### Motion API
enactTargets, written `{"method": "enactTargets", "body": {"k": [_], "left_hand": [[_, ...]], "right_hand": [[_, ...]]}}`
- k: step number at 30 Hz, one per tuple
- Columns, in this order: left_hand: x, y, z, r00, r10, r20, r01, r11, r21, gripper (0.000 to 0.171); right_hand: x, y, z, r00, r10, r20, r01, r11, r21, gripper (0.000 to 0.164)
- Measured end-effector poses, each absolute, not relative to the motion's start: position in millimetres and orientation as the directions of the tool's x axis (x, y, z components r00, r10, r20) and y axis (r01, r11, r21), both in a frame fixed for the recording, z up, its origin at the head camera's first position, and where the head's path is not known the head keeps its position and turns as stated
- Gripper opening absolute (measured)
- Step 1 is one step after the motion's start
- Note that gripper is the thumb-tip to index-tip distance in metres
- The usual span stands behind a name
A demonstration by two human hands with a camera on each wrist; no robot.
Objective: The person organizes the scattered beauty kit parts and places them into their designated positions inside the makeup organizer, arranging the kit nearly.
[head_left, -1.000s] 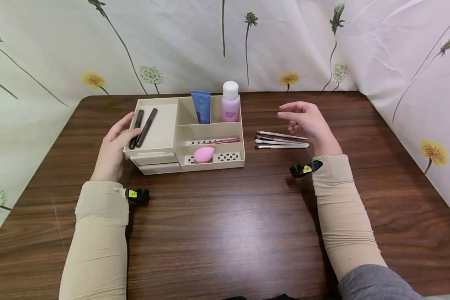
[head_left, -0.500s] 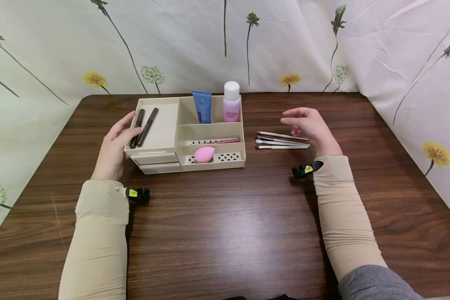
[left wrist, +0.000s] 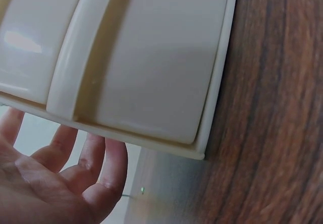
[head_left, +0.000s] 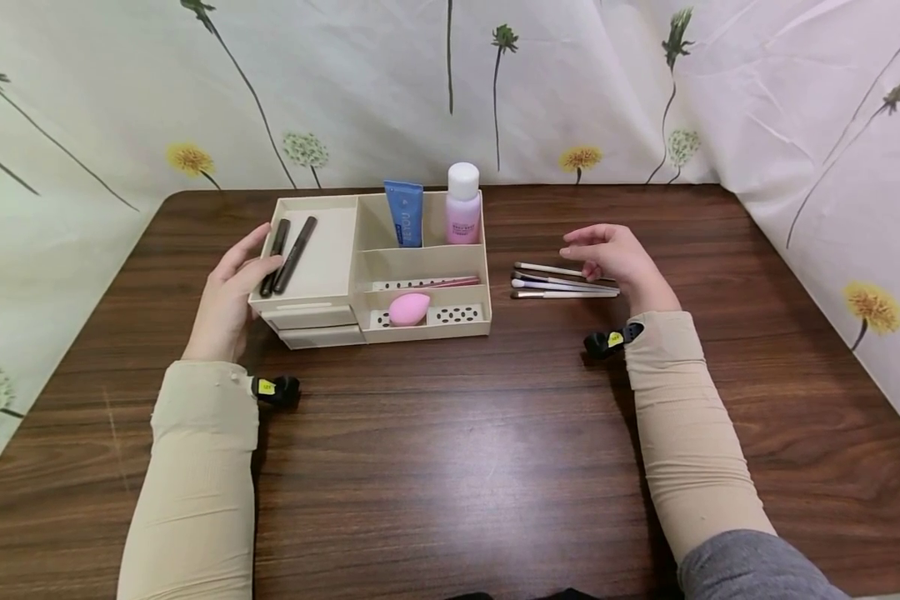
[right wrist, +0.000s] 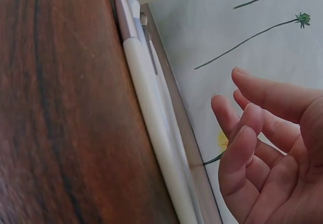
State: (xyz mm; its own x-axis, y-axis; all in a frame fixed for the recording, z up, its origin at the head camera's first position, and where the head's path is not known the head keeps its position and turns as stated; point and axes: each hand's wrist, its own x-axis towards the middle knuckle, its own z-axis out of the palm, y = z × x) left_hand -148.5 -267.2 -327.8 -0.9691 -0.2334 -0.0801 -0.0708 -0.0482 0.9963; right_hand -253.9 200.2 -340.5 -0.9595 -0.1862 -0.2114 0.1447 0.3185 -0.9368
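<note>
A cream makeup organizer [head_left: 322, 287] stands on the table, with two drawers at its front left. My left hand [head_left: 228, 296] holds its left side, thumb over the top edge near two black pens [head_left: 288, 257]; fingers [left wrist: 113, 166] bend against the outer wall in the left wrist view. Right of the organizer lie several makeup brushes [head_left: 547, 293], side by side. My right hand [head_left: 611, 254] hovers over their handle ends, its fingers loosely bent and holding nothing. The right wrist view shows a gap between that hand and the brushes [right wrist: 151, 103].
Inside the organizer stand a blue tube [head_left: 405, 214] and a pink bottle [head_left: 462, 208] with a white cap. Pink sticks [head_left: 453, 282] lie in the middle compartment, and a pink makeup sponge [head_left: 408, 309] sits in front. A flowered cloth [head_left: 390, 92] hangs behind the table.
My right hand has shifted a little to the right and then lowered closer to the brushes. The left hand and the organizer stay where they were.
</note>
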Motion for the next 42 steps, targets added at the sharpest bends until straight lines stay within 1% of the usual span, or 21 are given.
{"method": "enactTargets", "body": {"k": [2,4,11,15,21,23,27,36,42], "left_hand": [[-148.2,-267.0,-327.6,-0.969,-0.232,-0.082,-0.072,-0.049,0.996,0.057],[-148.0,-266.8,-327.4,-0.969,-0.232,-0.081,-0.072,-0.046,0.996,0.057],[-147.1,-265.9,-326.9,-0.969,-0.237,-0.073,-0.065,-0.044,0.997,0.056],[-145.8,-266.1,-328.0,-0.971,-0.226,-0.072,-0.056,-0.080,0.995,0.057],[-145.0,-265.6,-328.2,-0.973,-0.220,-0.063,-0.048,-0.075,0.996,0.057],[-144.6,-266.2,-328.1,-0.974,-0.216,-0.063,-0.044,-0.093,0.995,0.057],[-145.1,-266.6,-328.0,-0.975,-0.213,-0.062,-0.042,-0.098,0.994,0.057],[-145.3,-266.0,-326.7,-0.972,-0.230,-0.056,-0.043,-0.063,0.997,0.056],[-144.2,-266.9,-327.6,-0.974,-0.218,-0.056,-0.038,-0.084,0.996,0.056]], "right_hand": [[-254.4,200.7,-341.8,-0.953,-0.195,-0.233,0.156,0.342,-0.927,0.045],[-254.3,200.9,-342.6,-0.948,-0.198,-0.248,0.163,0.364,-0.917,0.046],[-254.9,200.9,-345.1,-0.945,-0.221,-0.243,0.140,0.396,-0.907,0.043],[-255.3,200.7,-346.7,-0.940,-0.230,-0.251,0.138,0.417,-0.899,0.041],[-256.9,199.5,-349.3,-0.932,-0.237,-0.273,0.141,0.456,-0.879,0.040],[-257.3,198.9,-349.6,-0.933,-0.237,-0.270,0.136,0.464,-0.875,0.040],[-258.0,198.2,-350.0,-0.931,-0.238,-0.277,0.141,0.467,-0.873,0.041],[-258.9,194.0,-350.2,-0.929,-0.245,-0.278,0.131,0.486,-0.864,0.045],[-257.5,191.6,-351.3,-0.932,-0.232,-0.279,0.127,0.512,-0.849,0.045]]}}
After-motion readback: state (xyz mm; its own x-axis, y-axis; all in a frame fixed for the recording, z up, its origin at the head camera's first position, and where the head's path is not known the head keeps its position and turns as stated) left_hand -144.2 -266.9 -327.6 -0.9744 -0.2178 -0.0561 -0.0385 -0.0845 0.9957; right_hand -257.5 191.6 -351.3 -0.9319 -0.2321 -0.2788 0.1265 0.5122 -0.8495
